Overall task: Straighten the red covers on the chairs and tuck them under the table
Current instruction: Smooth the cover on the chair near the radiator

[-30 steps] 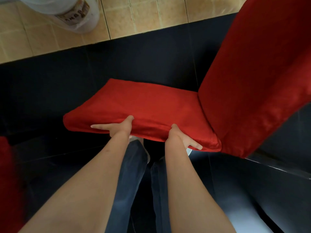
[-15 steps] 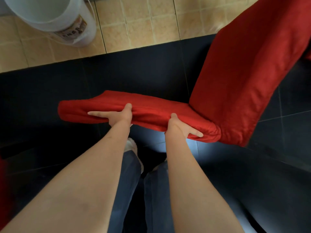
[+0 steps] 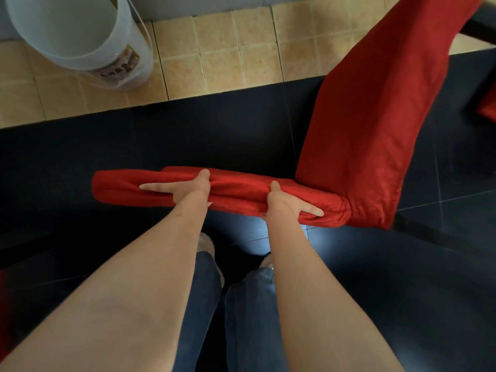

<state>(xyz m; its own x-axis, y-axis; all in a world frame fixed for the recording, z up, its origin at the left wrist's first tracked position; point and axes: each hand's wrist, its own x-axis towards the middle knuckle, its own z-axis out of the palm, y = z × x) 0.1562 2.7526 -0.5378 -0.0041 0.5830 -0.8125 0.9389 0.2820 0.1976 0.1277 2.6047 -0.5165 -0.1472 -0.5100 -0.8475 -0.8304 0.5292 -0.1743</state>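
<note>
A chair in a red cover stands in front of me on the dark floor, its seat (image 3: 236, 190) seen nearly edge-on and its tall red backrest (image 3: 375, 124) rising to the right. My left hand (image 3: 185, 187) grips the near edge of the seat cover, thumb on top, index finger stretched left along the side. My right hand (image 3: 288, 201) grips the same edge nearer the backrest, thumb up, index finger pointing right. The cloth bunches into folds between my hands. The other fingers are hidden under the seat.
A white plastic bucket (image 3: 80, 41) stands on the beige tiles at the far left. More red cloth (image 3: 488, 103) shows at the right edge, and a red blur (image 3: 5, 312) at the lower left. My legs in dark jeans (image 3: 204, 304) stand just below the seat.
The seat's top face has narrowed to a thin edge-on strip. The cover now wrinkles between my hands. Both hands keep their grip on the near edge.
</note>
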